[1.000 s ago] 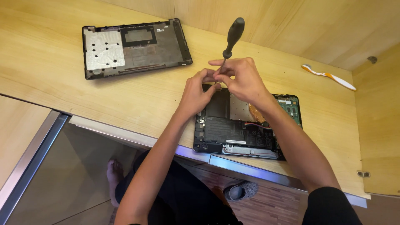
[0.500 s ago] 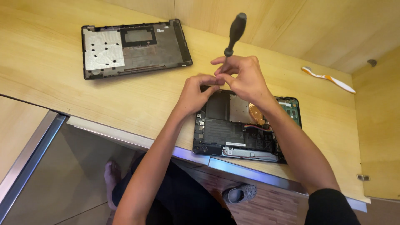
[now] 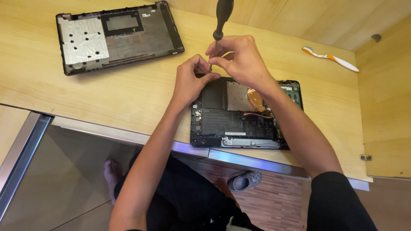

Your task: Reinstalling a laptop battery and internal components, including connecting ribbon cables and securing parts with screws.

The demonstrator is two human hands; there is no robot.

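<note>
One head-worn view; looks steeply down, close above the wooden desk (image 3: 128,98); no second view.

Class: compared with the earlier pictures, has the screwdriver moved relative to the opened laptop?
Yes. The screwdriver now stands nearly upright over the opened laptop's far edge; earlier its handle leaned right.

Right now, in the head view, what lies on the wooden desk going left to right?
Removed laptop bottom cover → left hand → screwdriver, pinched by the right hand over the opened laptop → toothbrush.
</note>
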